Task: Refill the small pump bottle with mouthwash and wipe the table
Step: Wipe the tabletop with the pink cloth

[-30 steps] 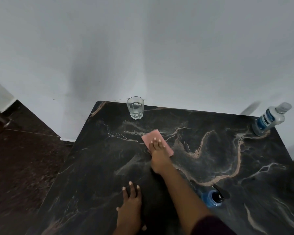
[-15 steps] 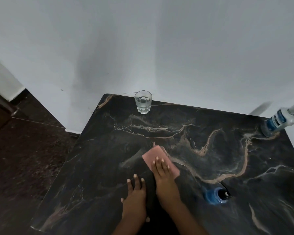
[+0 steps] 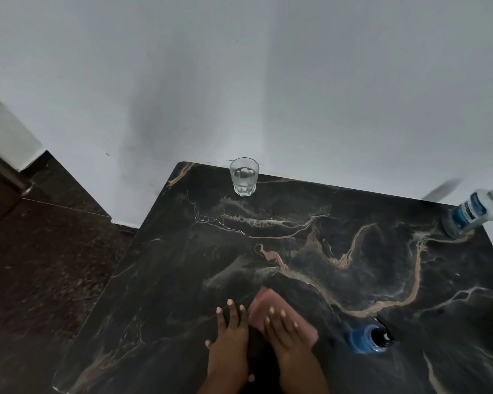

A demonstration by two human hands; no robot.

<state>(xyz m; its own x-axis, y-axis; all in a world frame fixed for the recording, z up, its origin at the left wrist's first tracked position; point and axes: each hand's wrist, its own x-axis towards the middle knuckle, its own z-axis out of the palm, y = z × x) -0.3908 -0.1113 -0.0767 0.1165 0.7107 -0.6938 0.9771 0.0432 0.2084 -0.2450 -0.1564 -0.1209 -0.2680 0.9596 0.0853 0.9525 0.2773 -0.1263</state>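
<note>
dark marble table fills the lower frame, veined in tan, pushed against a plain grey wall, with dark floor off at the left. up at the table's far edge, centre frame, a glass stands upright with clear liquid in it. far upper right, the mouthwash bottle stands on the back corner, looking tilted by the wide lens, well apart from everything else. lower right, the pump bottle shows blue from above with its dark pump head on top, so the refill reads as done, though how full it is can't be told from here.

and it's the wiping step in hand. the right hand lies flat on the pink cloth, fingers straight and together, pressing it onto the marble at lower centre. the left hand rests on the table just beside it, fingers spread and straight, holding nothing, bracing by the look of it.

next move, as a judgement: slide the cloth out across uncovered marble, keeping the palm flat so it doesn't bunch. the pump bottle is near on the right, so a sweep that way calls for care, or lifting it aside with the free left hand.
</note>
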